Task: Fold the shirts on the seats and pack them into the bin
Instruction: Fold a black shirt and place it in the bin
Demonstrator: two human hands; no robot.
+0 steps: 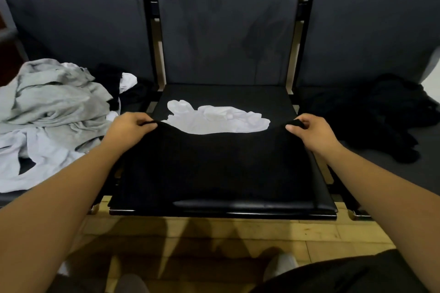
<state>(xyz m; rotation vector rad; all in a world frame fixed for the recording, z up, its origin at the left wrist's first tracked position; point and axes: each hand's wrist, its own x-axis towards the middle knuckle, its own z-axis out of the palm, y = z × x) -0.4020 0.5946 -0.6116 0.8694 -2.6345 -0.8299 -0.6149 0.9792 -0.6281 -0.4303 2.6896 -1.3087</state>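
— How many seats?
— Three: a left seat (78, 21), a middle seat (226, 31), a right seat (371, 31).
— Shirts on the middle one?
— Two: one black shirt (214, 164), one white shirt (214, 118).
— And either side?
— One mixed pile (54, 107) of grey, white and black on the left and one black heap (392, 114) on the right. The pieces in each can't be counted.
— Hands? Shoes?
— Two hands, a left hand (129, 127) and a right hand (309, 132). Two shoes, a grey shoe (132, 283) and a white shoe (281, 265).

waiting area | row of linked dark padded seats (226, 38) | wood-tile floor (214, 233)
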